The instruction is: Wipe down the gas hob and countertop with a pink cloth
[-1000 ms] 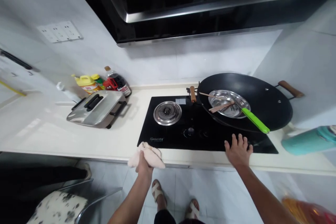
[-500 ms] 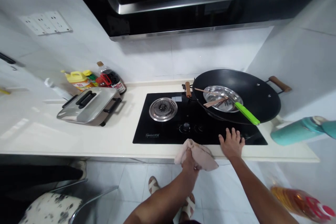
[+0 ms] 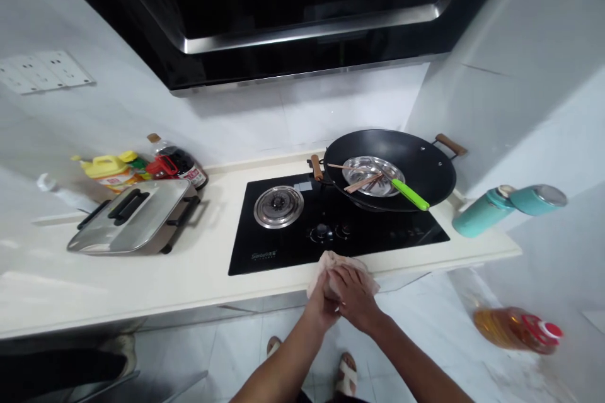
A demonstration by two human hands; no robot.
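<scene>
Both my hands are together on a pale pink cloth [image 3: 363,267] at the front edge of the counter, just below the black glass stove [image 3: 293,252]. My left hand [image 3: 322,302] grips the cloth from the left. Over its right part lies my right hand [image 3: 354,296], fingers bent on the folds. Beyond them on the stove sits a black wok [image 3: 425,164] with wooden handles. It holds a shiny metal dish [image 3: 359,167], several wooden chopsticks [image 3: 362,182] and a utensil with a bright green handle [image 3: 410,194]. The left burner [image 3: 278,206] is uncovered.
Left on the counter stands a lidded electric pan [image 3: 132,220], with sauce bottles [image 3: 182,167] and a yellow jug [image 3: 106,170] behind. A teal flask [image 3: 484,211] is at the right. An oil bottle [image 3: 510,327] stands on the floor. The range hood [image 3: 302,50] hangs above.
My right hand has left the stove's front right edge and moved left onto the cloth, joining my left hand. The view has shifted, so the counter things sit further left.
</scene>
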